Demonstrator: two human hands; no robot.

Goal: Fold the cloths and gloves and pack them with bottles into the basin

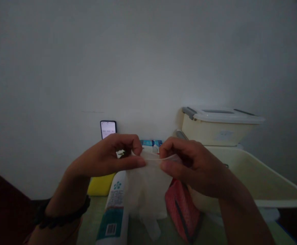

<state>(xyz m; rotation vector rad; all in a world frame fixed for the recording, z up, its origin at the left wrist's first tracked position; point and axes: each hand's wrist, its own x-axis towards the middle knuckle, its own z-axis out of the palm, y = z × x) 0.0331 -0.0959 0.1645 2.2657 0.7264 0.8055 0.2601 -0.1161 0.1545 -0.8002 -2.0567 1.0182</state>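
Note:
A thin, whitish, see-through disposable glove [148,190] hangs in front of me with its cuff at the top and its finger parts dangling. On the left side of the cuff, my left hand [105,154] pinches the rim between thumb and curled fingers. My right hand [197,166] grips the same rim on the right, a short way from the left one. Behind the glove lies a white and teal printed package [115,211], partly covered by it. Just right of the glove is a red cloth [183,204] with a dark strip across it.
A phone [108,129] showing a timer leans against the wall. A yellow item [97,185] lies on the greenish tabletop [89,217]. At right are a cream basin [261,177] and a lidded storage box [215,131]. A blue packet [151,143] shows behind my hands.

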